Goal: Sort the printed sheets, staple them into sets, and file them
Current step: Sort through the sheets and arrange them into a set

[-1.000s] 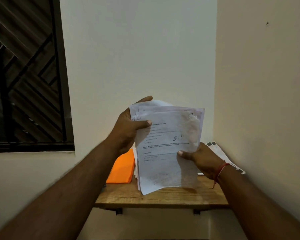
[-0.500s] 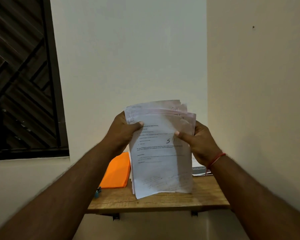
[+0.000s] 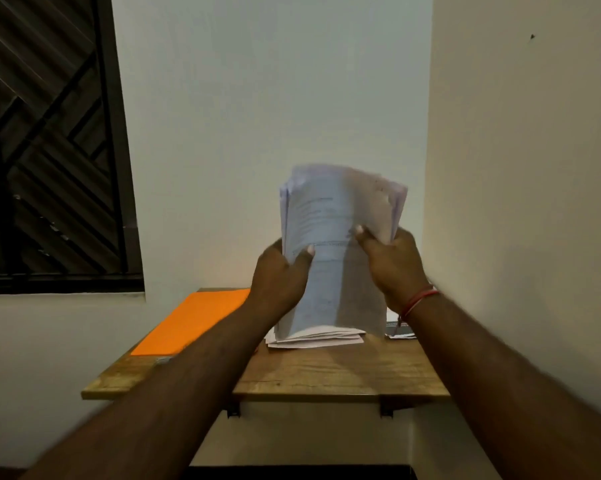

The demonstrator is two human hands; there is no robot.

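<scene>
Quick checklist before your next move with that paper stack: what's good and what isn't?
1. Grip: left hand and right hand both grip the stack of sheets, thumbs in front: ok.
2. Edges squared: top edges are fanned and uneven: not ok.
3. Bottom edge seated on the flat pile: contact hidden: cannot tell.
4. Orange folder lies flat on the wooden shelf, left of the stack: ok.
5. Stapler in sight: only a small blurred object at the folder's near corner: cannot tell.
6. Front page legible for sorting: blurred: not ok.
</scene>
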